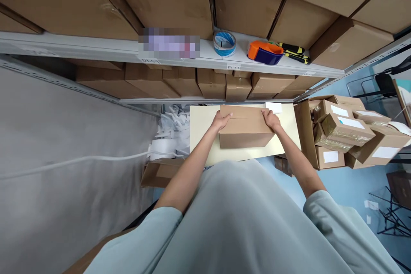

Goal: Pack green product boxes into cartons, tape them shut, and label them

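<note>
Fingers (225, 118) hold 1 cardboard box (246, 126) at 2 ends.

**Illumination and Optical Condition**

Illumination is bright and diffuse. The tabletop (201, 124) reads palest. On it, the carton (246, 140) has a lit top and darker front face, indicating overhead light. Beyond the tabletop, the lower boxes (212, 83) sit in shade below the shelf (241, 52). Right of the tabletop, taped parcels (356, 135) show glare. Left of it, the wall (80, 128) appears soft. Wide-angle distortion slants the shelf; pixelation masks part of its edge.
</note>
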Demonstrator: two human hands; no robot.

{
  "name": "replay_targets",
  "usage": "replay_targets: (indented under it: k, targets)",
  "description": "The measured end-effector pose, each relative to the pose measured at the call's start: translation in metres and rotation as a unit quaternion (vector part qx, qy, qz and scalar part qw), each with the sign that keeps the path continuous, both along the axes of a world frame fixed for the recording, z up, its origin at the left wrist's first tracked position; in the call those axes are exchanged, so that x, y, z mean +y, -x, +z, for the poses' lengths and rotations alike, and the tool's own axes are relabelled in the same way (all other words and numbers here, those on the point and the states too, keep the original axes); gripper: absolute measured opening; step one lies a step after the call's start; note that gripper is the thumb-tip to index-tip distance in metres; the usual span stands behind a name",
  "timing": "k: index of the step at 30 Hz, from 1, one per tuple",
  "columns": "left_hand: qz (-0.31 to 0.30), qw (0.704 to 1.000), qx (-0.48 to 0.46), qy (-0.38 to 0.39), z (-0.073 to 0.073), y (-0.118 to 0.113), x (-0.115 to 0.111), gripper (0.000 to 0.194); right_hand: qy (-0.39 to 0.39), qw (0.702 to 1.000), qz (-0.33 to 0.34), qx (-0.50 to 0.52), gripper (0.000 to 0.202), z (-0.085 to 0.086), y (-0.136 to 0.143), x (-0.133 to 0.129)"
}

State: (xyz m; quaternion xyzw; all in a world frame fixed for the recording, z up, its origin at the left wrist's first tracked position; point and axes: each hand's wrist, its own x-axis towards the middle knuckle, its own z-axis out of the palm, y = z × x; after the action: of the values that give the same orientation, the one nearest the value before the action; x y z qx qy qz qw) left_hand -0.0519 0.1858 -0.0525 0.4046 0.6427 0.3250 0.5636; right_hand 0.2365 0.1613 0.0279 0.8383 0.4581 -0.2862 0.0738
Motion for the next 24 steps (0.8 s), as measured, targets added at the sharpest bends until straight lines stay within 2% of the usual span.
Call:
replay_targets:
  k: [3,6,9,11,14,16,18,20,22,24]
  targets:
    - [-0.017,1.000,-0.011,0.003,0.000,0.003,-0.024,0.063,-0.012,1.000,-0.003,-0.010,0.072,-0.002,0.007,-0.027]
    - [-0.023,0.999,-0.019,-0.013,-0.003,0.009,-0.056,0.072,-0.031,0.999,-0.006,-0.019,0.067,-0.006,0.018,-0.062]
    - [-0.027,0.995,-0.036,-0.088,-0.012,0.014,-0.081,0.084,-0.060,0.998,-0.013,-0.028,0.062,-0.013,0.028,-0.091]
    - [-0.037,0.994,-0.033,-0.100,-0.019,0.018,-0.088,0.091,-0.081,0.996,-0.019,-0.028,0.062,-0.019,0.032,-0.101]
    - [-0.031,0.997,0.016,-0.069,-0.026,0.021,-0.090,0.111,-0.120,0.992,-0.018,-0.025,0.062,-0.031,0.033,-0.105]
    - [-0.031,0.990,0.081,-0.107,-0.024,0.023,-0.090,0.116,-0.181,0.983,0.016,-0.038,0.065,-0.037,0.031,-0.104]
    - [-0.055,0.970,0.160,-0.173,-0.015,0.023,-0.089,0.111,-0.255,0.962,0.078,-0.062,0.068,-0.039,0.028,-0.097]
    - [-0.095,0.940,0.229,-0.232,0.001,0.019,-0.083,0.100,-0.317,0.934,0.147,-0.077,0.067,-0.030,0.025,-0.082]
    - [-0.135,0.915,0.266,-0.272,0.025,0.009,-0.067,0.091,-0.361,0.907,0.203,-0.077,0.065,-0.007,0.023,-0.053]
    - [-0.163,0.900,0.266,-0.305,0.055,-0.006,-0.040,0.086,-0.397,0.884,0.233,-0.076,0.066,0.028,0.023,-0.012]
